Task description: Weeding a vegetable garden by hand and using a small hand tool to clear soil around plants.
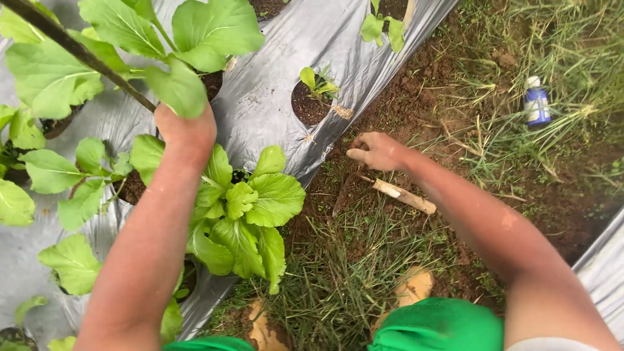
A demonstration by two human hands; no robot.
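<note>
We are looking down on a planting bed covered with silver-grey plastic mulch sheet [273,97], with leafy green plants in its holes. The right hand [377,151] is resting at frame centre on bare brown soil beside the sheet's edge, fingers curled loosely together, clamped on nothing. Just below it is lying a short hand tool with a pale wooden handle [403,195]; its long axis is running from lower right up to the left, where a dark blade [343,195] is angling down into the grass. The right hand is much the nearer. The left hand [185,130] is reaching to upper left, behind a broad green leaf [177,88], near a dark thin stick [78,52]; we cannot tell its grip. A small blue-and-white bottle [537,102] is lying well apart at upper right.
</note>
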